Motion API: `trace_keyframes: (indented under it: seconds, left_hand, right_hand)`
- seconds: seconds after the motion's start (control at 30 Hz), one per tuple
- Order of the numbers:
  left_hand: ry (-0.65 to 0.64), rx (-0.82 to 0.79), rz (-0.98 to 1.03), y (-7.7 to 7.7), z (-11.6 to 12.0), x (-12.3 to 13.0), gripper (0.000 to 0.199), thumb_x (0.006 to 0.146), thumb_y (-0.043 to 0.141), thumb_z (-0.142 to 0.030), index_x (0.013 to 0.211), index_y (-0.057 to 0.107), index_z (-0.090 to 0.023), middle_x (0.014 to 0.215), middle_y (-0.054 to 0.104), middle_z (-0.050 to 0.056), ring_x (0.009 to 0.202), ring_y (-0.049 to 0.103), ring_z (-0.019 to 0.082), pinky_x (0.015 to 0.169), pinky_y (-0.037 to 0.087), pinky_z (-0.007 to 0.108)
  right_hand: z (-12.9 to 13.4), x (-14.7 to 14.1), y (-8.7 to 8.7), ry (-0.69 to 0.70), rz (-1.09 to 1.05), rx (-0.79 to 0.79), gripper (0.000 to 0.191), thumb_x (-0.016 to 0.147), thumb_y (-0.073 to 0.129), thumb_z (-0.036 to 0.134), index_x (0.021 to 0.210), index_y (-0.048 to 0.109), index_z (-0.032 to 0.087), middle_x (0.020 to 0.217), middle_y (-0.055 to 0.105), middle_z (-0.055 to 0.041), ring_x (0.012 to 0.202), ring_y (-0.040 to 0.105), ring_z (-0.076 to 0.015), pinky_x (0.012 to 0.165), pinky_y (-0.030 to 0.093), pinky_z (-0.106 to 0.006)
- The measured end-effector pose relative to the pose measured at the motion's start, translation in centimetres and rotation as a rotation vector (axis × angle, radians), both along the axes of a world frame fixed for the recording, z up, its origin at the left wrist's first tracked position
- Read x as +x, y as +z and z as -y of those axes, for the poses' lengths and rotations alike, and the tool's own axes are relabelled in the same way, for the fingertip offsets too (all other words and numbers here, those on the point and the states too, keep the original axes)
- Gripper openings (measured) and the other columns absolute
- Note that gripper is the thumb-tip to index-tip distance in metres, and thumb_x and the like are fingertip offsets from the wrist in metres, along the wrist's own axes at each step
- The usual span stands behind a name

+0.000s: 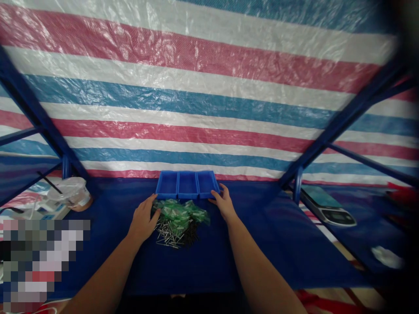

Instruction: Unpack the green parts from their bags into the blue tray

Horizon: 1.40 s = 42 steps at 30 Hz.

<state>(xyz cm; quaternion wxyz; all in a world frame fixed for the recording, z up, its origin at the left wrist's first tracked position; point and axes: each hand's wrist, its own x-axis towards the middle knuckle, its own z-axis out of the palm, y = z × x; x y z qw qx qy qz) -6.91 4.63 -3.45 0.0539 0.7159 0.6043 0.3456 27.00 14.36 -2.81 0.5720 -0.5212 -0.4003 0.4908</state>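
At your far left, a dark blue frame (49, 128) slants down to the tabletop (262, 248), which has a deep blue covering. Near the foot of that frame stands a clear plastic tub (73, 192) with something brown low inside, and a thin dark stick (49, 182) slants across its top. A pale power strip (55, 211) lies just beside the tub, partly hidden by it.

Next comes your left hand (143, 220), reaching forward with thumb and fingers spread apart, so its grip is released. Its fingertips are near the front left corner of the blue tray (187, 196), and its thumb is at the edge of the green plastic (178, 213); you cannot tell whether either one touches.

The tray is straight ahead of you, at the back of the tabletop, its three compartments side by side. Right in front of it the crumpled, see-through green plastic lies over part of a loose heap of thin metal pieces (170, 235), which spill toward you, pointing every way.

Your right hand (225, 205) is at the tray's front right corner, fingers bent around it; you cannot tell whether its grip is clenched there or only resting.

Behind everything hangs a shiny sheet (196, 100) striped red, white and blue. Farther right, beyond a second slanting frame (322, 135), you have a scale (327, 205) and, nearer you, a crumpled white scrap (388, 257).
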Motion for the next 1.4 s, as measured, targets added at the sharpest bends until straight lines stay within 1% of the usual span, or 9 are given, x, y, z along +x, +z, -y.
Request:
trace_keyframes:
  seconds: [0.1,0.27,0.37,0.53,0.77,0.97,1.1,1.23,1.4]
  left_hand:
    - [0.001,-0.044,-0.034,0.3,0.2,0.2,0.055,0.098,0.049,-0.038,0.150,0.038,-0.027,0.147,0.054,0.010,0.133,0.052,0.029,0.108,0.042,0.050]
    - [0.001,-0.089,-0.048,0.5,0.4,0.4,0.060,0.098,0.048,-0.042,0.154,0.031,-0.028,0.149,0.051,0.012,0.135,0.049,0.030,0.105,0.042,0.051]
    - [-0.005,-0.088,-0.061,0.5,0.4,0.4,0.062,0.098,0.049,-0.043,0.155,0.030,-0.028,0.149,0.051,0.013,0.134,0.050,0.030,0.106,0.041,0.051]
    - [-0.006,-0.116,-0.065,0.6,0.5,0.4,0.065,0.097,0.049,-0.045,0.156,0.027,-0.030,0.150,0.051,0.012,0.136,0.049,0.030,0.107,0.039,0.051]
    - [-0.002,-0.165,-0.066,0.8,0.5,0.4,0.065,0.097,0.048,-0.045,0.157,0.026,-0.030,0.153,0.048,0.012,0.139,0.047,0.031,0.107,0.037,0.054]
    - [-0.008,-0.165,-0.065,0.7,0.5,0.1,0.066,0.096,0.049,-0.045,0.156,0.027,-0.029,0.150,0.050,0.013,0.137,0.048,0.031,0.107,0.038,0.052]
    - [-0.005,-0.116,-0.080,0.4,0.4,-0.1,0.068,0.094,0.052,-0.046,0.155,0.029,-0.029,0.151,0.049,0.011,0.138,0.046,0.031,0.110,0.038,0.051]
    - [0.011,-0.117,-0.084,0.2,0.3,-0.4,0.068,0.094,0.053,-0.046,0.156,0.029,-0.028,0.151,0.049,0.011,0.137,0.048,0.031,0.111,0.039,0.050]
    - [0.015,-0.166,-0.096,0.2,0.2,-0.7,0.071,0.095,0.052,-0.045,0.157,0.025,-0.026,0.149,0.051,0.012,0.134,0.050,0.032,0.110,0.039,0.051]
  right_hand:
    - [0.3,0.6,-0.4,0.045,0.174,0.082,0.082,0.072,0.077,0.046,0.143,0.040,0.029,0.114,0.065,-0.0058,0.097,0.069,-0.0242,0.081,0.063,-0.042]
    - [1.0,1.3,0.4,0.011,0.444,0.147,0.074,0.078,0.073,0.047,0.143,0.046,0.027,0.107,0.071,-0.0049,0.091,0.069,-0.0239,0.092,0.054,-0.043]
    - [1.3,1.3,1.1,0.005,0.531,0.145,0.064,0.079,0.072,0.046,0.137,0.054,0.027,0.098,0.073,-0.0028,0.083,0.068,-0.0235,0.089,0.054,-0.043]
    - [1.5,1.1,1.6,-0.019,0.532,0.147,0.057,0.076,0.074,0.042,0.129,0.061,0.026,0.094,0.073,-0.0027,0.083,0.067,-0.0243,0.087,0.053,-0.042]
    - [1.2,1.4,0.8,0.032,0.580,0.166,0.062,0.081,0.070,0.047,0.137,0.056,0.024,0.102,0.072,-0.0059,0.086,0.067,-0.0248,0.091,0.052,-0.045]
    - [0.9,1.8,-0.4,0.021,0.694,0.305,0.062,0.084,0.067,0.047,0.139,0.054,0.020,0.118,0.063,-0.0125,0.107,0.060,-0.0278,0.099,0.048,-0.048]
    - [1.4,1.5,-0.4,-0.019,0.694,0.290,0.069,0.085,0.067,0.045,0.145,0.046,0.019,0.122,0.056,-0.0152,0.104,0.058,-0.0275,0.090,0.053,-0.046]
    - [2.0,0.9,0.2,-0.096,0.690,0.323,0.060,0.082,0.069,0.041,0.136,0.052,0.020,0.123,0.053,-0.0158,0.104,0.055,-0.0286,0.087,0.054,-0.046]
    - [2.2,0.5,0.5,-0.094,0.705,0.302,0.051,0.080,0.071,0.039,0.127,0.057,0.022,0.118,0.051,-0.0128,0.097,0.053,-0.0259,0.087,0.052,-0.045]
